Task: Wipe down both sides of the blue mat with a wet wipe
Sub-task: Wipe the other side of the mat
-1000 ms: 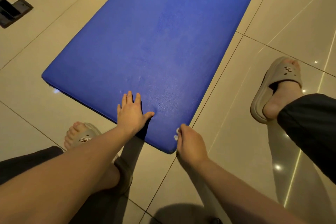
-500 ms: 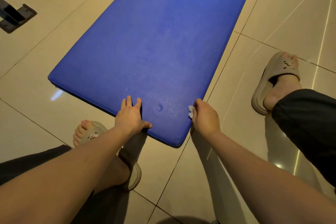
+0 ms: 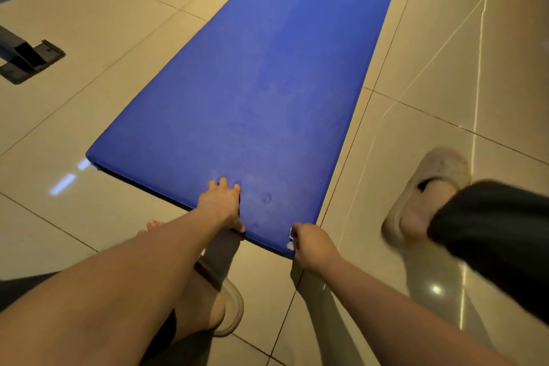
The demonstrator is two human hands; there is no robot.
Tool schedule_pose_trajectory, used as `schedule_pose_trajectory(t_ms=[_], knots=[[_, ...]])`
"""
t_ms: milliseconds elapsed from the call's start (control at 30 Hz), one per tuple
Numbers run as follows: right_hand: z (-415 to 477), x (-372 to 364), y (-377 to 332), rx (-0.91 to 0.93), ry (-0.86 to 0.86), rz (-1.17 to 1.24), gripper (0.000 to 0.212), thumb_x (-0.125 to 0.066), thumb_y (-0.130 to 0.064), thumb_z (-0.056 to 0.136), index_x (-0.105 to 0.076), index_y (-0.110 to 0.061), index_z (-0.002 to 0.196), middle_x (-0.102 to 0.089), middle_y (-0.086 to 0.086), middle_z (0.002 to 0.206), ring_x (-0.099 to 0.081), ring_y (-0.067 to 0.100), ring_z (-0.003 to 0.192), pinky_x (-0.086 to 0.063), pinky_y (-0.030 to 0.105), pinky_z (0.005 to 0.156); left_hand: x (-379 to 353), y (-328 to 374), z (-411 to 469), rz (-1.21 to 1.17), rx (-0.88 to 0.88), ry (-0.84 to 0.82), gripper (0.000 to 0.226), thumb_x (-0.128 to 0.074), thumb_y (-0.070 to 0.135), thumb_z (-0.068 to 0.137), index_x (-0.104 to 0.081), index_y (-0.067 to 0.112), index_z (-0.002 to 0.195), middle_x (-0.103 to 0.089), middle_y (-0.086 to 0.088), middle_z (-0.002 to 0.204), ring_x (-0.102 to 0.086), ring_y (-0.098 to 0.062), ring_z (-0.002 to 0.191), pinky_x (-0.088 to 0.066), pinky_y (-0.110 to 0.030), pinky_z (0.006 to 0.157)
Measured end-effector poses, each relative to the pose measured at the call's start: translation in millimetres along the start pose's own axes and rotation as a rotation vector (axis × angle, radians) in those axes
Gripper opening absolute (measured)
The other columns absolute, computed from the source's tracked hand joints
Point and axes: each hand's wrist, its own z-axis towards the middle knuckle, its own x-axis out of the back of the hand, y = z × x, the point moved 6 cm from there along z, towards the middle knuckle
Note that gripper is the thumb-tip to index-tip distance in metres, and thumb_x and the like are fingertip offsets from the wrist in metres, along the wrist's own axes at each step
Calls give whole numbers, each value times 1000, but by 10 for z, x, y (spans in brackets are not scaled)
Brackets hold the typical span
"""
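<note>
Blue padded mat [image 3: 267,83] on glossy tiles [image 3: 439,74], left hand [image 3: 221,205] pressing its edge, right hand [image 3: 312,245] pinching crumpled wet wipe [image 3: 290,245].

The blue mat [image 3: 267,83] is laid out flat on the tiled floor [image 3: 445,98], stretched lengthwise away from the viewer. A few little dents can be seen near its closest edge. Only a tiny white bit of the wet wipe [image 3: 290,244] is seen, bunched up in the right hand [image 3: 315,245] at the mat's near right corner.

Tiled floor [image 3: 89,217], dark metal bracket [image 3: 32,61]
</note>
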Motion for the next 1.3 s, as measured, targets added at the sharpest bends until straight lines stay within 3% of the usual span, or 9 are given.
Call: schedule_pose_trajectory(t_ms=[100,267,400,500,667,833,967,1100,1300], knots=[[-15,-55,64,2,107,85,6,-63,-21,96,-57,-23,98,-63,-1,97,-59,15,80,-51,24,73,-8,46,43,57,1,32,95,-81,68,68,-40,15,135,-33,-13,140,-34,-37,130,-52,-43,93],[200,45,102,108,239,104,12,-57,-25,100,-53,-20,90,-61,2,95,-58,21,76,-50,31,70,-141,110,84,125,6,137,104,-77,64,75,-26,9,147,-30,-20,143,-36,-41,130,-52,-41,91],[620,400,235,19,409,210,10,-52,-22,101,-51,-16,94,-60,7,95,-52,24,74,-43,34,66,-192,61,89,143,-22,150,104,-71,67,79,-19,13,152,-28,-20,147,-33,-39,133,-52,-43,95],[855,599,301,-90,441,279,8,-52,-20,101,-53,-11,100,-61,8,95,-58,27,79,-49,37,69,-208,60,91,165,-11,129,106,-69,67,81,-14,13,154,-26,-21,149,-32,-40,135,-51,-44,97],[511,234,103,-76,216,247,12,-53,-18,100,-59,-8,99,-64,11,97,-62,30,85,-54,38,77,-144,120,57,201,29,72,107,-69,65,83,-13,7,153,-25,-25,150,-33,-43,135,-49,-45,101],[-94,-186,-247,150,57,135,8,-55,-22,99,-58,-16,101,-64,5,101,-59,21,81,-53,31,74,-134,122,24,207,33,82,108,-68,65,83,-12,8,155,-24,-25,152,-33,-42,138,-48,-44,103],[-87,-149,-260,316,62,-6,12,-65,-18,93,-54,-19,99,-61,2,100,-60,19,82,-56,35,75,-157,80,12,194,-3,118,107,-66,68,83,-10,13,156,-23,-22,152,-31,-40,138,-53,-42,94],[447,232,59,131,243,116,15,-63,-14,92,-51,-21,87,-60,-3,85,-58,17,71,-56,41,71,-169,52,8,219,-19,174,107,-62,71,84,-9,14,158,-26,-20,151,-34,-38,136,-51,-40,95],[913,702,222,-113,437,212,12,-54,-18,101,-56,-8,94,-60,8,95,-59,27,82,-43,34,68,-182,63,34,253,-27,194,108,-61,72,84,-10,11,158,-27,-22,150,-35,-41,135,-52,-39,94]])
